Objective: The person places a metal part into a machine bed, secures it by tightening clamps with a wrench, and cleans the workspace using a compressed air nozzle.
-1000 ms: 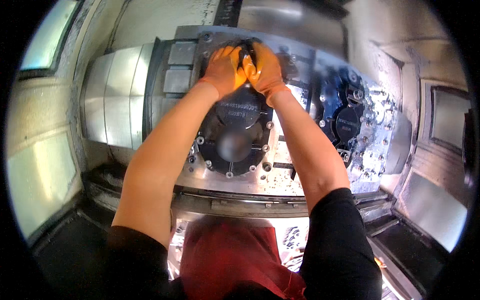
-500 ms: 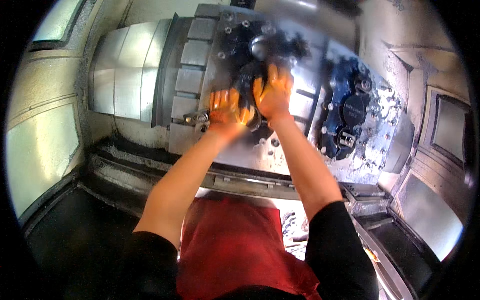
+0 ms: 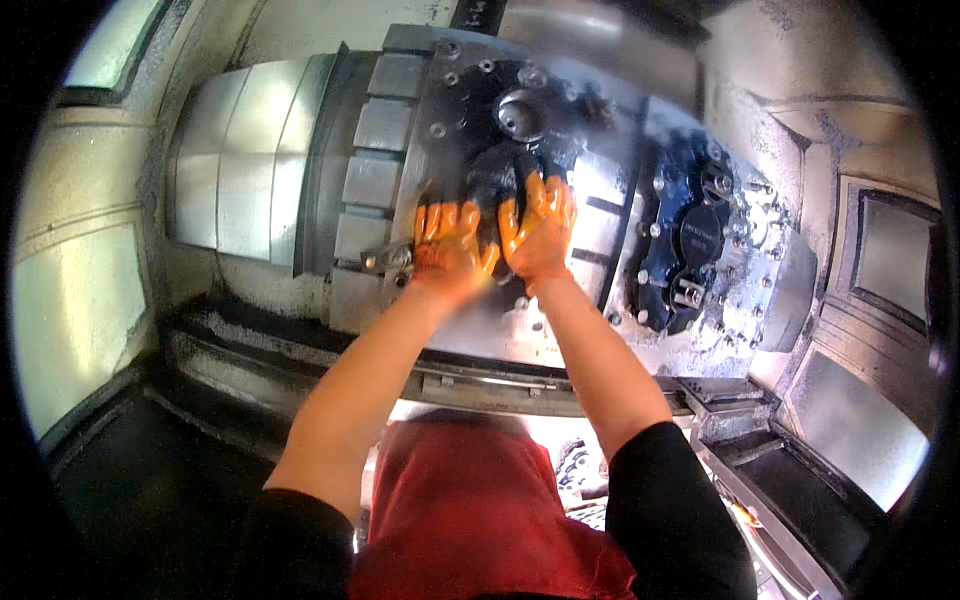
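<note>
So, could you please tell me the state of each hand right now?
Left hand: gloved, at the black part; whether it grips cannot be told.
Right hand: gloved, at the same part; grip cannot be told either.

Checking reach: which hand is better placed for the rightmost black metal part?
Probably right: the orange-gloved right hand is nearer the rightmost black metal part than the orange-gloved left hand.
</note>
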`<state>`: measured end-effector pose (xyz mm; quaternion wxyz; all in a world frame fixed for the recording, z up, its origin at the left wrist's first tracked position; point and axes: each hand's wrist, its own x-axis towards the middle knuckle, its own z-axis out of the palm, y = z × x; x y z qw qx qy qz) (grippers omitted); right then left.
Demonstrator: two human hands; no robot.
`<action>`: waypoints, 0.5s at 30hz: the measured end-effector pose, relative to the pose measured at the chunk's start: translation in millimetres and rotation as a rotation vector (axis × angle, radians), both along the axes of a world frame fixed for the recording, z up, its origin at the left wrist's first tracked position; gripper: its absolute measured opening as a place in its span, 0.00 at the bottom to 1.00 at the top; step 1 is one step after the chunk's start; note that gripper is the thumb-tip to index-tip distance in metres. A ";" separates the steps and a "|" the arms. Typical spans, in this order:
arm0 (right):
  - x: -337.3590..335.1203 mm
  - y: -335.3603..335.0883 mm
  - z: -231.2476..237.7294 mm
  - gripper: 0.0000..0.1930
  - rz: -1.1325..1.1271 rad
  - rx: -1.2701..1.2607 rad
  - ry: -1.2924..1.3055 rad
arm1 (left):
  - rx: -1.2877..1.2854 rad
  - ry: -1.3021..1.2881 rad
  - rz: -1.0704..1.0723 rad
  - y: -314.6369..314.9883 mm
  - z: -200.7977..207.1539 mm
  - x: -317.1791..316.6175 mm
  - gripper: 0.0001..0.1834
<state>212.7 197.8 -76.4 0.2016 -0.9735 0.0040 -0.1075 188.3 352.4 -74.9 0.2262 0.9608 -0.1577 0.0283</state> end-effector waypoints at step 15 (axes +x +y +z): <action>-29.8 18.3 -26.5 0.26 0.179 0.021 -0.255 | -0.161 -0.087 -0.353 173.7 -21.0 -23.0 0.31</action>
